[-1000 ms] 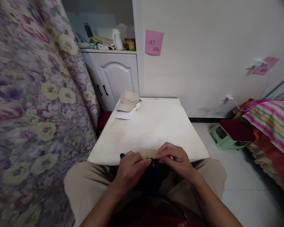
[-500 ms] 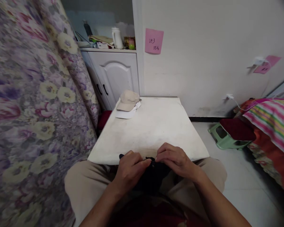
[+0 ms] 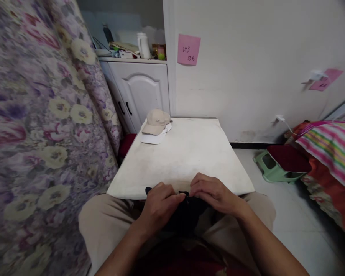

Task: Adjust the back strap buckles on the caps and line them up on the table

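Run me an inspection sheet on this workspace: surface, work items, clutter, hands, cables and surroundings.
Surface: white table, with faint smudges.
Work items: dark fabric item, held at the table's near edge; its full shape is hidden.
Clutter: beige cap overlapping a white cap at the far left of the table; white jug on the cabinet's shelf.
Hands: left hand and right hand each have a grip on the dark fabric item.
Cables: white cable running from a wall plug toward the bed; none seen on the table.
Surroundings: floral curtain, cabinet, green stool, bed.
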The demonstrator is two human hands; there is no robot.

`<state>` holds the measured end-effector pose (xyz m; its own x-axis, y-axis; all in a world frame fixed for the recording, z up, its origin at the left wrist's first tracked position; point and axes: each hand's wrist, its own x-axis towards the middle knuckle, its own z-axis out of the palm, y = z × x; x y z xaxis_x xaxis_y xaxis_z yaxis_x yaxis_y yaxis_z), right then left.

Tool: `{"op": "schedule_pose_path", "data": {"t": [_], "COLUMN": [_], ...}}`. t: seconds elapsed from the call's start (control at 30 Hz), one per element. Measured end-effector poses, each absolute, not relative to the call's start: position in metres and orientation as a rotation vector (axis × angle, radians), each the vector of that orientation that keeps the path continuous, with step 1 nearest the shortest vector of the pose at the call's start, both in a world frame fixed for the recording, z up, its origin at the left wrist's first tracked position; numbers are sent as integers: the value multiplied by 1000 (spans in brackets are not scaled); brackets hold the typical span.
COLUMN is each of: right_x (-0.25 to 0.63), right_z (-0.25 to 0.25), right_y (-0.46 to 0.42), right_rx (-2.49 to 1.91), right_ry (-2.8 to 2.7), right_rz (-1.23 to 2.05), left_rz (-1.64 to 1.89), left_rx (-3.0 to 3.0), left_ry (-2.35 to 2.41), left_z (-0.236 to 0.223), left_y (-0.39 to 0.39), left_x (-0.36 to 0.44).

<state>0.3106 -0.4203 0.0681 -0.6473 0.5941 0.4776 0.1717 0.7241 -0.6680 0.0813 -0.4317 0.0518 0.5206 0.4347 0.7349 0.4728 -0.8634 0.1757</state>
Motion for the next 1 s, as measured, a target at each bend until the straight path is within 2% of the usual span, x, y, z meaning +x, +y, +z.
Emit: {"op": "schedule_pose_path", "data": {"t": [1.0], "right_x": [314], "right_z": [68], "right_y": [-412], "right_rx": [-557], "right_ry": [-2330], "right_rz": [678], "left_rz": [-1220], "left_rx": [-2865], "left_ry": [-931], "left_z": [42], "left_y": [-427], "left_x": [79]}}
